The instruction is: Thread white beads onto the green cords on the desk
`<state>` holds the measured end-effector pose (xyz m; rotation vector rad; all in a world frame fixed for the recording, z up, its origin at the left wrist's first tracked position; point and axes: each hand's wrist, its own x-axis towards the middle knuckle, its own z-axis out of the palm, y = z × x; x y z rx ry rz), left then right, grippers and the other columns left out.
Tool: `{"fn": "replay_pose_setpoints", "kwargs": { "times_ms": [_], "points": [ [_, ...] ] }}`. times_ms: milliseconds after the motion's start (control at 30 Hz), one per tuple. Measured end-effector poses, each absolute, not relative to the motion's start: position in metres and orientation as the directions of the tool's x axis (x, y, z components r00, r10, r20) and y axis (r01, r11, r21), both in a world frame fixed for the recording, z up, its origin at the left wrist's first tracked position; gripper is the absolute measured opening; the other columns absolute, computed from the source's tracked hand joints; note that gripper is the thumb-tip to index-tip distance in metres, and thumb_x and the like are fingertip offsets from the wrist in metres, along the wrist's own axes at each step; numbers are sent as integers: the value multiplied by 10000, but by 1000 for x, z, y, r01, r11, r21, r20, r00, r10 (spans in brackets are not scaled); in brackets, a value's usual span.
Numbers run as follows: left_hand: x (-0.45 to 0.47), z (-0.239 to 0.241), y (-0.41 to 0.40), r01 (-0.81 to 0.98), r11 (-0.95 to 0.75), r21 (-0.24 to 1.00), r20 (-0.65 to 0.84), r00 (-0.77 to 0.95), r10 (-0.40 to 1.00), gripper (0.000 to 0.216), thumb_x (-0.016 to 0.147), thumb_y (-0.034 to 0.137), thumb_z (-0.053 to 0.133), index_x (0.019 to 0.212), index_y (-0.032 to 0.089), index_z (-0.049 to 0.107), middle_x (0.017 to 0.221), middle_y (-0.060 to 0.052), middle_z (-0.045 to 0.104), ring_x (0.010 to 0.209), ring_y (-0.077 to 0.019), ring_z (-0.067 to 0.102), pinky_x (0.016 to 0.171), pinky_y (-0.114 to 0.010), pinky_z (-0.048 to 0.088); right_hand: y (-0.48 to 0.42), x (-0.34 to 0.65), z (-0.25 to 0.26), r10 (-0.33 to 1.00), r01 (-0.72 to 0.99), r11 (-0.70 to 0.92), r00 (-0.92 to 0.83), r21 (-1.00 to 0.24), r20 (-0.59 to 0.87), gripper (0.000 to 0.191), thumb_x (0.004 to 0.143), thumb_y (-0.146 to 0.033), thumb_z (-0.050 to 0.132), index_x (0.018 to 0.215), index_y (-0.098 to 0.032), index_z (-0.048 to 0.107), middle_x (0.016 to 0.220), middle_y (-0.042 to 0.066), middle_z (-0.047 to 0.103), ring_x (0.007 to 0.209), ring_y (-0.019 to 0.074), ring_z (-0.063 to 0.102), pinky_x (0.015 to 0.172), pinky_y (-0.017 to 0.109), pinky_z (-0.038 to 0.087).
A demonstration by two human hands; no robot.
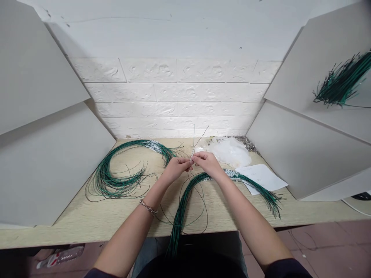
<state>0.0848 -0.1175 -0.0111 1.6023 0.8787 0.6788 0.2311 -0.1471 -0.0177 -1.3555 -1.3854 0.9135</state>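
Note:
My left hand (177, 168) and my right hand (209, 163) meet above the table, both with fingertips pinched. Between them is a thin dark cord strung with small white bead-like pieces (193, 153); its two loose ends point up towards the wall. The fingertips partly hide the beaded stretch. Left of my hands lies a curved bundle of green and black cords (106, 172) with a white beaded section. Under my right forearm a second such bundle (185, 197) bends across the table and hangs over the front edge.
Behind my right hand lies a white plastic bag (232, 150), with small silvery bits (251, 144) beyond it. A sheet of paper (268, 177) lies partly under the cords. Grey panels (324, 146) flank the table before a white brick wall (174, 92). More cords (344, 83) hang at right.

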Motion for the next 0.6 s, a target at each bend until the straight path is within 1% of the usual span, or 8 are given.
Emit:
{"fn": "replay_pose_setpoints", "kwargs": {
  "times_ms": [133,233,300,367,433,467,533,600],
  "points": [
    [84,-16,-114,219,-152,964,10,538,843,353,669,445,555,574,107,591,552,-17,528,506,-80,423,499,-204,349,-149,226,-19,988,311,102,80,-945,133,307,667,-381,552,841,-135,607,703,27,577,559,110,482,533,235,396],
    [83,-18,-113,208,-152,966,27,505,863,354,671,455,542,617,110,598,510,12,468,480,-74,397,493,-204,335,-156,225,-16,884,448,223,281,-866,373,415,740,-371,482,1091,-150,496,907,71,559,666,135,514,590,264,429],
    [83,-17,-112,203,-141,969,31,465,885,353,675,454,531,691,112,619,511,22,446,487,-81,415,511,-212,352,-162,227,-10,688,690,279,341,-668,640,393,797,-296,410,1168,-171,441,1034,108,519,858,178,510,744,322,421],
    [83,-14,-113,239,-162,957,46,429,902,353,689,444,513,764,120,633,529,23,450,510,-94,452,538,-222,368,-166,233,0,568,912,242,143,-331,811,350,813,-210,385,1150,-218,477,1127,112,491,1036,216,437,913,409,302],
    [82,-11,-115,302,-211,930,70,418,906,346,719,427,480,818,135,637,541,24,459,522,-104,478,556,-229,372,-168,241,12,587,976,219,-138,7,797,340,821,-163,385,1120,-271,504,1203,81,464,1127,238,368,978,510,126],
    [82,-9,-115,329,-236,914,82,421,904,341,734,415,462,841,143,638,546,24,462,525,-106,485,559,-231,371,-167,246,18,610,966,221,-242,131,754,322,831,-159,382,1098,-280,515,1222,67,457,1146,242,350,973,552,46],
    [82,-6,-117,358,-275,892,100,437,894,333,756,392,434,875,156,636,551,24,465,531,-110,492,563,-233,369,-166,256,30,651,929,242,-369,280,663,255,853,-168,365,1007,-250,551,1189,59,490,1156,240,341,942,599,-57],
    [81,-4,-118,357,-302,884,119,452,884,322,765,371,422,878,158,635,553,22,462,542,-111,493,569,-233,369,-165,264,39,694,901,271,-427,339,580,226,863,-166,353,878,-213,574,1035,52,573,1115,226,385,936,605,-78]
  ]
}}
